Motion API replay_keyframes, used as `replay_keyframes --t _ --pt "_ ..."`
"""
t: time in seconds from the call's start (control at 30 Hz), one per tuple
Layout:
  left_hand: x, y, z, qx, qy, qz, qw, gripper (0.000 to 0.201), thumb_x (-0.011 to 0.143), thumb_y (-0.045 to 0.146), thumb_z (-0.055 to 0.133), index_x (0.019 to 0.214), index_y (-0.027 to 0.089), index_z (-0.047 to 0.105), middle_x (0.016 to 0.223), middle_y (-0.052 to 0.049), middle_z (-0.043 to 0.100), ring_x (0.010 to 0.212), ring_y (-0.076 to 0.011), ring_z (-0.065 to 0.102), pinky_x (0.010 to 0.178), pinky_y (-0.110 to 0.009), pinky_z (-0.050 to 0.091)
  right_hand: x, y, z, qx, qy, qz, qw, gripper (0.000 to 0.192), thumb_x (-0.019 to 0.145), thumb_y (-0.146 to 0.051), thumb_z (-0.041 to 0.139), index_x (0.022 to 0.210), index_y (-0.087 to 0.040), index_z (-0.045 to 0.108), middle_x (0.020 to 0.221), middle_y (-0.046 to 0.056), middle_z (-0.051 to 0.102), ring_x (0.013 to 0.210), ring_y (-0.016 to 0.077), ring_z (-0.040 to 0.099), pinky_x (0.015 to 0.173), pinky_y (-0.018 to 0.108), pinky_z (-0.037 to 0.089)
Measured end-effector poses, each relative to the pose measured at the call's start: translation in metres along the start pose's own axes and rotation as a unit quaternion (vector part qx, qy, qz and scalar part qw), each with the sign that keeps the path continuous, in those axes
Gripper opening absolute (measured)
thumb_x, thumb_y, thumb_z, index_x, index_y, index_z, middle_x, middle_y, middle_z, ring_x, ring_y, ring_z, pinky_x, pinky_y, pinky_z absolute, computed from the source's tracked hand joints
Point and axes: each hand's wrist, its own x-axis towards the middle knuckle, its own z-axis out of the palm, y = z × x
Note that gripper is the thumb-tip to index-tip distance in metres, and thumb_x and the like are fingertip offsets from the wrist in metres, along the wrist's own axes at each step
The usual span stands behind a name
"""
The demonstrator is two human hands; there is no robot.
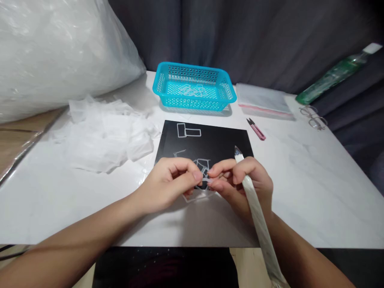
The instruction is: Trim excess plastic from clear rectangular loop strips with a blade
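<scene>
A: How many hands are at work, and what are they doing?
B: Two. The left hand (171,184) pinches one small pale strip (206,180) between thumb and finger; the right hand (247,182) grips one white-handled tool (255,204), point away from the wearer, its fingertips meeting the strip's other end.

A: So the strip sits where?
B: Right between the two hands, above the near edge of one black board (225,140).

A: Anything on that board?
B: Two rectangular outlines (193,132) beyond the hands, touching each other. More pale outlines (204,161) lie under the fingers, overlapped too much to count.

A: And around them on the worktop (315,188)?
B: Straight ahead of the hands, one blue basket (192,103) with several pale pieces (192,91), uncountable. Left of the left hand, one heap of white sheets (105,136), one big plastic sack (66,56) behind it. Beyond the right hand, one pair of pink snips (258,132); farther right, one green bottle (333,76) and one pair of eyeglasses (315,117).
</scene>
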Motion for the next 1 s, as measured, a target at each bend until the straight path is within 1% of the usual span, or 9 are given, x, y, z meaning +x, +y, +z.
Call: replay_keyframes --t 0.13,0.2,0.3,0.43,0.6,0.7,0.8,0.9,1.0 --pt "0.000 0.000 -0.005 -0.061 0.009 0.035 0.998 0.003 0.081 0.018 0.068 0.081 0.015 0.068 0.065 0.002 0.064 0.061 -0.0054 0.057 0.058 -0.012 0.046 0.004 0.001 0.000 -0.022 0.048 -0.001 0.999 0.036 0.071 -0.005 0.076 0.073 -0.022 0.045 0.090 0.000 0.071 0.066 0.0101 0.065 0.059 0.023 0.057" --pt "-0.001 0.000 -0.009 -0.095 0.011 0.054 0.994 0.009 0.083 0.019 0.068 0.092 0.017 0.068 0.073 0.002 0.068 0.068 -0.0064 0.061 0.065 -0.013 0.048 0.005 0.001 0.000 -0.031 0.071 -0.007 0.997 0.037 0.069 -0.005 0.077 0.072 -0.022 0.044 0.087 0.000 0.071 0.064 0.0103 0.064 0.058 0.024 0.056" --pt "-0.004 0.001 -0.015 -0.123 -0.012 0.072 0.990 0.019 0.085 0.019 0.067 0.104 0.021 0.066 0.081 0.001 0.071 0.077 -0.0077 0.064 0.074 -0.015 0.049 0.007 0.003 -0.001 -0.027 0.083 -0.019 0.996 0.037 0.069 -0.006 0.077 0.072 -0.023 0.044 0.088 0.000 0.070 0.065 0.0107 0.063 0.056 0.024 0.055" --pt "-0.008 0.002 -0.019 -0.140 -0.066 0.083 0.985 0.029 0.087 0.015 0.063 0.114 0.024 0.064 0.093 0.000 0.073 0.090 -0.0103 0.066 0.082 -0.017 0.050 0.007 0.004 -0.003 -0.025 0.066 -0.037 0.997 0.036 0.074 -0.006 0.074 0.072 -0.023 0.042 0.091 0.000 0.070 0.069 0.0110 0.065 0.060 0.025 0.055" --pt "-0.012 0.003 -0.019 -0.146 -0.136 0.097 0.975 0.049 0.087 0.008 0.059 0.132 0.027 0.056 0.115 -0.004 0.069 0.109 -0.0175 0.063 0.100 -0.030 0.047 0.006 0.008 -0.005 -0.065 0.038 -0.016 0.997 0.031 0.082 -0.009 0.066 0.072 -0.023 0.040 0.093 0.002 0.071 0.081 0.0173 0.070 0.067 0.032 0.056" --pt "-0.013 0.004 -0.018 -0.145 -0.159 0.095 0.972 0.053 0.088 0.008 0.058 0.135 0.029 0.053 0.121 -0.006 0.067 0.111 -0.0196 0.063 0.101 -0.034 0.048 0.006 0.012 -0.006 -0.058 0.020 0.002 0.998 0.030 0.084 -0.011 0.064 0.072 -0.023 0.039 0.091 0.002 0.070 0.081 0.0191 0.071 0.068 0.035 0.056" --pt "-0.013 0.005 -0.017 -0.148 -0.159 0.095 0.971 0.052 0.088 0.009 0.059 0.135 0.030 0.053 0.121 -0.005 0.068 0.109 -0.0190 0.064 0.099 -0.032 0.051 0.006 0.013 -0.006 -0.060 0.015 0.007 0.998 0.031 0.083 -0.013 0.065 0.071 -0.023 0.038 0.089 0.003 0.070 0.083 0.0202 0.070 0.070 0.037 0.056" --pt "-0.013 0.005 -0.017 -0.154 -0.156 0.092 0.971 0.052 0.089 0.009 0.061 0.135 0.030 0.053 0.120 -0.004 0.068 0.109 -0.0176 0.065 0.096 -0.026 0.052 0.007 0.012 -0.006 -0.064 0.015 0.011 0.998 0.031 0.083 -0.013 0.065 0.070 -0.023 0.038 0.086 0.003 0.070 0.080 0.0191 0.070 0.067 0.034 0.055" --pt "-0.014 0.006 -0.018 -0.172 -0.175 0.084 0.966 0.055 0.088 0.012 0.062 0.138 0.029 0.050 0.128 -0.006 0.064 0.116 -0.0205 0.062 0.098 -0.026 0.051 0.010 0.010 -0.005 -0.066 0.009 0.015 0.998 0.030 0.082 -0.012 0.065 0.070 -0.023 0.039 0.083 0.002 0.070 0.073 0.0157 0.068 0.063 0.029 0.054"
